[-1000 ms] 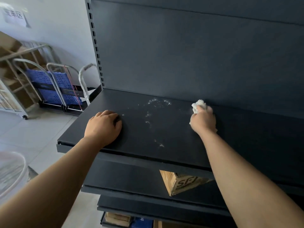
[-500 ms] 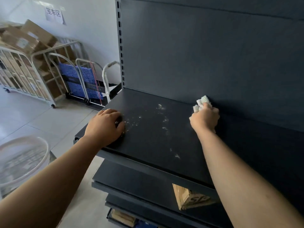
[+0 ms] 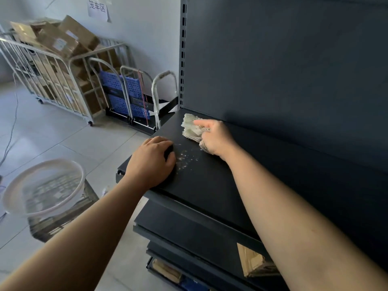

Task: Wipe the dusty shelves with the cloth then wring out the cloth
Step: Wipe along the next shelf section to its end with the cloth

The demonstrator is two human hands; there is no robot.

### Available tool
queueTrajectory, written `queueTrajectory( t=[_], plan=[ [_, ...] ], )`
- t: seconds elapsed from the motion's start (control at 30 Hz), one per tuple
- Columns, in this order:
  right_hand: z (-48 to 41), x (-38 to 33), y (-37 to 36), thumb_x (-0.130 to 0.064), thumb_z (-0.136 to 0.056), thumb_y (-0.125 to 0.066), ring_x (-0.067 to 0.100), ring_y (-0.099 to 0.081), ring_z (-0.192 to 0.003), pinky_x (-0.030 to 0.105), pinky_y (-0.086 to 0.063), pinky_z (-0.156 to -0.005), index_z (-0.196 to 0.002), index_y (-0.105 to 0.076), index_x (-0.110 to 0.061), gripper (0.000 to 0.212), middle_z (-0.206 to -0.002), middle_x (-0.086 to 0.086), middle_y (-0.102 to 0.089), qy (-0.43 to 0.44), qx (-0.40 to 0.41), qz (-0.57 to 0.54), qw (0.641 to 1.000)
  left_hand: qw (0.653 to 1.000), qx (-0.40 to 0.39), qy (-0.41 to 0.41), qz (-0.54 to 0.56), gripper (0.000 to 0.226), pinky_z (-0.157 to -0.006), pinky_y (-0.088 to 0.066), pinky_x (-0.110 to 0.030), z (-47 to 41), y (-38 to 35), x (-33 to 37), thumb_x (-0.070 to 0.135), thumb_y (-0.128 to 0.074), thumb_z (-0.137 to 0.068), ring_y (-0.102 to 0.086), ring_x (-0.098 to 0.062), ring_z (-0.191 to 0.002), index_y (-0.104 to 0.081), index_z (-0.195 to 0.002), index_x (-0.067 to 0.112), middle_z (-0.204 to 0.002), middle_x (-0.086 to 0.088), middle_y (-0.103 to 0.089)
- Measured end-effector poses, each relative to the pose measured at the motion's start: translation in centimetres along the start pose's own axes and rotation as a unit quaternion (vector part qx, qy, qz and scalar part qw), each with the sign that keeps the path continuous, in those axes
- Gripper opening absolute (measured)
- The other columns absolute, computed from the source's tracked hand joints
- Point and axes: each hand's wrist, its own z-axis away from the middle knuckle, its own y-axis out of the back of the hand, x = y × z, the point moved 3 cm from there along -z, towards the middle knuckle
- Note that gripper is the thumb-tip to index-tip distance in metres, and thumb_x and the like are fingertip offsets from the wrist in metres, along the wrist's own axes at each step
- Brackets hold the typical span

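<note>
- Step in hand: wiping the top shelf (image 3: 210,192). Wringing is not yet begun.
- Your right hand (image 3: 217,138) grips the bunched pale cloth (image 3: 192,128), fingers curled round it. It presses the cloth onto the shelf at the back-left corner, close to the rear panel.
- Your left hand (image 3: 151,162) rests palm-down at the shelf's front-left edge, fingers loosely bent, holding nothing. It reads as a brace.
- Residue: a scatter of white dust specks (image 3: 185,158) lies between the two hands, just beside the left fingertips.
- The shelf to the right of your forearm is too dim to judge clean or dusty.
- Next move, as judged: draw the cloth forward over the specks with flat, even pressure. Shift the left hand aside, or the dust at its fingertips gets missed.
- A translucent basin (image 3: 12,204) stands on a crate to your left, a likely spot for wringing.
</note>
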Motion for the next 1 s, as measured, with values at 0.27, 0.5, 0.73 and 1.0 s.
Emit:
queueTrajectory(
  t=[0.27, 0.5, 0.73, 1.0],
  plan=[
    [5.3, 7.9, 8.6, -0.01, -0.072, -0.049, 0.037, -0.056, -0.105, 0.044, -0.052, -0.09, -0.111, -0.062, -0.017, 0.042, -0.124, 0.013, -0.054, -0.185, 0.196, 0.161, 0.949, 0.999, 0.003, -0.028, 0.031, 0.03, -0.094, -0.045, -0.036, 1.4, 0.8, -1.1, 0.028, -0.054, -0.087, -0.052, -0.026, -0.117, -0.065, -0.111, 0.016, -0.124, -0.001, -0.061],
    [6.5, 1.5, 0.0, 0.005, -0.081, -0.043, 0.034, -0.045, -0.122, 0.031, -0.035, -0.103, -0.124, -0.058, -0.008, 0.047, -0.141, 0.015, -0.039, -0.082, 0.146, 0.203, 0.965, 0.998, -0.03, -0.06, 0.021, 0.032, -0.096, -0.043, -0.034, 3.1, 2.1, -3.5, 0.028, -0.051, -0.088, -0.05, -0.026, -0.118, -0.062, -0.114, 0.013, -0.127, -0.002, -0.058],
    [9.8, -4.6, -0.3, 0.013, -0.083, -0.037, 0.021, -0.051, -0.118, 0.005, -0.03, -0.088, -0.124, -0.061, -0.007, 0.051, -0.125, 0.006, -0.052, -0.044, 0.203, 0.044, 0.977, 0.99, -0.071, -0.116, 0.04, 0.041, -0.105, -0.039, -0.034, 3.3, 2.4, -4.9, 0.031, -0.049, -0.091, -0.048, -0.027, -0.123, -0.056, -0.125, 0.01, -0.135, -0.005, -0.053],
    [17.2, 4.6, 6.9, -0.004, -0.082, -0.049, 0.038, -0.052, -0.115, 0.041, -0.048, -0.094, -0.12, -0.061, -0.014, 0.041, -0.133, 0.014, -0.048, -0.264, 0.28, 0.194, 0.903, 0.982, -0.097, -0.153, 0.053, 0.036, -0.106, -0.036, -0.037, 3.2, 2.1, -5.6, 0.029, -0.045, -0.093, -0.044, -0.03, -0.122, -0.056, -0.118, 0.005, -0.131, -0.011, -0.052]
  ],
)
